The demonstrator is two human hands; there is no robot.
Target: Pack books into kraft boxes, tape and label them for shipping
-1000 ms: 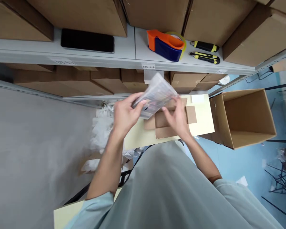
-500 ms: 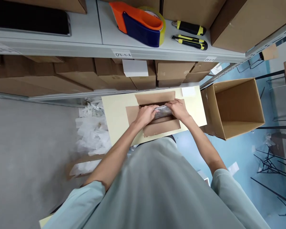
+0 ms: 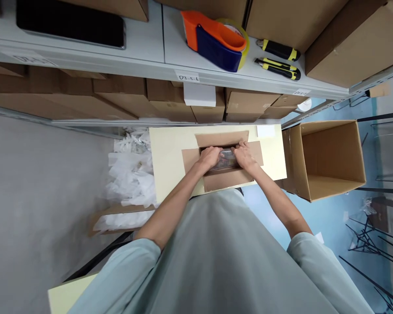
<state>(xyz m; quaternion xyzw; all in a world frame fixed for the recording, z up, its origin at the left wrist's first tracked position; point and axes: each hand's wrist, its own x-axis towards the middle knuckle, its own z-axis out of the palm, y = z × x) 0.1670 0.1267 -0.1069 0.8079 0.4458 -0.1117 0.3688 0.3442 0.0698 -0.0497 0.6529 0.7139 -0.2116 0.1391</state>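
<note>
Meanwhile, a heap of white plastic bags [image 3: 129,174] lay on the floor at the left, just beside the pale desk [image 3: 165,161]. On that desk sat a small open carton [image 3: 227,179] with its flaps spread flat. The left hand [image 3: 209,158] was curled over the left end of a clear-wrapped packet [image 3: 227,158], fingers bent down into the carton and gripping it. The packet lay low inside the carton, between the two hands and touching both. The right hand [image 3: 245,156] was likewise closed on the packet's right end, its fingertips hidden below the carton's edge. To seat the packet well, it seemed best to keep it level, press both ends down evenly, and keep the wrap from catching on the flaps. Up on the shelf, an orange and blue tape dispenser [image 3: 216,41] stood near two yellow-handled knives [image 3: 278,59]. Further right, a large empty box [image 3: 327,159] lay on its side, just beside the desk, its mouth open toward the camera.
</note>
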